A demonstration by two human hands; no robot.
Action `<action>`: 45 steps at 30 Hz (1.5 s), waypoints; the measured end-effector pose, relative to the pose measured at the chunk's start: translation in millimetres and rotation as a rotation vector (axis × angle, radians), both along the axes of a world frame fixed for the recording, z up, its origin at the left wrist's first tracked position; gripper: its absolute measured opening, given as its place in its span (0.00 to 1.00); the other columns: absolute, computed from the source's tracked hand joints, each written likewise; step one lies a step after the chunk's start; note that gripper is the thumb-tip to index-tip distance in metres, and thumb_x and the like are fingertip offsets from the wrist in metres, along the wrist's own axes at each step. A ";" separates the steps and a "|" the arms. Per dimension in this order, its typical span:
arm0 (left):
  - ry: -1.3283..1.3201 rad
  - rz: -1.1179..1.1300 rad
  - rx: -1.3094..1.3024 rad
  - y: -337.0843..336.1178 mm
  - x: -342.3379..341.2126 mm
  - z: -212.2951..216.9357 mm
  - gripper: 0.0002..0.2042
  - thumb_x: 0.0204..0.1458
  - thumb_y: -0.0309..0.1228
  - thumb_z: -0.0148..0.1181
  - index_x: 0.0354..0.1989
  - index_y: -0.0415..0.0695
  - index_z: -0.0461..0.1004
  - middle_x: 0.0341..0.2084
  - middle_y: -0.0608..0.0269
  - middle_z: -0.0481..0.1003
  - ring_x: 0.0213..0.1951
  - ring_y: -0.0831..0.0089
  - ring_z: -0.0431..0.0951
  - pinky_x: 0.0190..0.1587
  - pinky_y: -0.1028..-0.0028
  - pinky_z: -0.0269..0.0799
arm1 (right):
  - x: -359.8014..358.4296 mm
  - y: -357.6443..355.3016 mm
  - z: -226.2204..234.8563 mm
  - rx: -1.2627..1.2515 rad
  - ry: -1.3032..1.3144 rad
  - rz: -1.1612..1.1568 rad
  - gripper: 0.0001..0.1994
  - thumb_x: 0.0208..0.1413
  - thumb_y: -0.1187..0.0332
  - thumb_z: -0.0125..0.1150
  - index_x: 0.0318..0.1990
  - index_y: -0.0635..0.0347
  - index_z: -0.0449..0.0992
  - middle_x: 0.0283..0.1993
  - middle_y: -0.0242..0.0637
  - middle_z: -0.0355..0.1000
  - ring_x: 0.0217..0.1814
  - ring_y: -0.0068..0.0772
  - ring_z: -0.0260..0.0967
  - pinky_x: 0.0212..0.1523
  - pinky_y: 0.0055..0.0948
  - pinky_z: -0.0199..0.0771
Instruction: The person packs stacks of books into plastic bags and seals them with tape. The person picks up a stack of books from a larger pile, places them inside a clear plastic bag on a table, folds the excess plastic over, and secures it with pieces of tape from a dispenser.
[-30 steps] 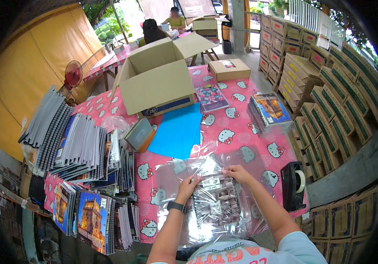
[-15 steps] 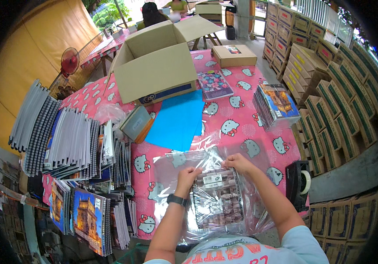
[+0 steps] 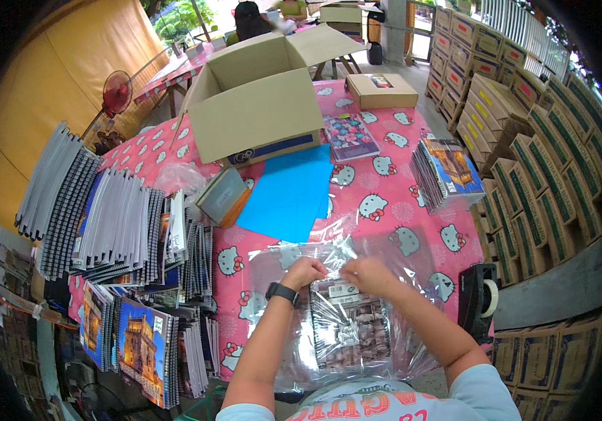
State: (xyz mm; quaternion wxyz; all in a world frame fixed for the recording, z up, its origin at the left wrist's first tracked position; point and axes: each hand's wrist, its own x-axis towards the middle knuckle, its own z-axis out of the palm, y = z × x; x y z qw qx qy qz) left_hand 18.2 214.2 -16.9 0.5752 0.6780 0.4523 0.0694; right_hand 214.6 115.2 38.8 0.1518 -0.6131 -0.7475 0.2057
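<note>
In front of me lies a bundle of spiral notebooks (image 3: 350,333) with a brownish picture cover and white labels, inside shiny clear plastic wrap (image 3: 409,351). The wrap spreads wide around the bundle on the table. My left hand (image 3: 305,272), with a dark watch on its wrist, is at the bundle's far left corner, its fingers pinched on the plastic. Close beside it, at the far edge of the bundle, my right hand (image 3: 371,276) has bent fingers. Motion smears them, so their grip is unclear.
Stacks of spiral notebooks (image 3: 115,224) fill the left side. Beyond the wrap are blue sheets (image 3: 287,193), an open carton (image 3: 255,119) and a flat box (image 3: 381,91). At right stand a wrapped notebook stack (image 3: 448,172) and a tape dispenser (image 3: 478,302). People sit far back.
My hands have moved closer together along the bundle's far edge, the right one shifting left and blurring. The whole view has shifted slightly.
</note>
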 end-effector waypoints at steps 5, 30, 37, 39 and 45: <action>-0.068 0.143 0.204 -27.8 3.1 36.3 0.11 0.44 0.34 0.62 0.33 0.40 0.77 0.23 0.57 0.77 0.26 0.75 0.75 0.31 0.75 0.69 | -7.4 -9.9 9.9 -0.241 -0.071 -0.021 0.19 0.54 0.51 0.49 0.34 0.58 0.76 0.36 0.44 0.73 0.40 0.48 0.70 0.40 0.43 0.69; 0.102 -0.133 0.109 -44.7 0.5 48.6 0.18 0.49 0.40 0.55 0.46 0.45 0.70 0.34 0.56 0.75 0.36 0.70 0.75 0.37 0.71 0.67 | 16.4 49.1 -0.3 -0.164 0.467 -0.021 0.07 0.42 0.71 0.64 0.29 0.63 0.78 0.25 0.38 0.74 0.29 0.27 0.70 0.32 0.28 0.68; -0.167 0.311 0.291 -64.2 -27.9 7.4 0.25 0.45 0.46 0.60 0.48 0.42 0.70 0.39 0.53 0.73 0.38 0.67 0.74 0.39 0.72 0.68 | 34.2 14.0 25.7 -0.074 0.491 -0.265 0.14 0.46 0.62 0.61 0.38 0.61 0.75 0.33 0.45 0.74 0.35 0.38 0.72 0.36 0.34 0.70; -0.184 0.482 0.382 -85.7 -34.0 7.1 0.27 0.45 0.48 0.59 0.49 0.40 0.69 0.43 0.50 0.70 0.43 0.62 0.71 0.44 0.69 0.66 | 57.6 -16.5 24.9 -0.198 0.483 -0.374 0.16 0.47 0.58 0.61 0.38 0.61 0.75 0.32 0.44 0.74 0.34 0.39 0.72 0.37 0.34 0.70; 0.176 0.325 0.582 -172.3 -22.6 7.5 0.40 0.43 0.50 0.61 0.60 0.38 0.54 0.54 0.44 0.60 0.55 0.50 0.60 0.59 0.58 0.52 | 5.0 -127.5 -14.5 -0.003 0.610 -0.495 0.27 0.45 0.61 0.66 0.52 0.65 0.68 0.43 0.41 0.67 0.50 0.32 0.64 0.47 0.31 0.67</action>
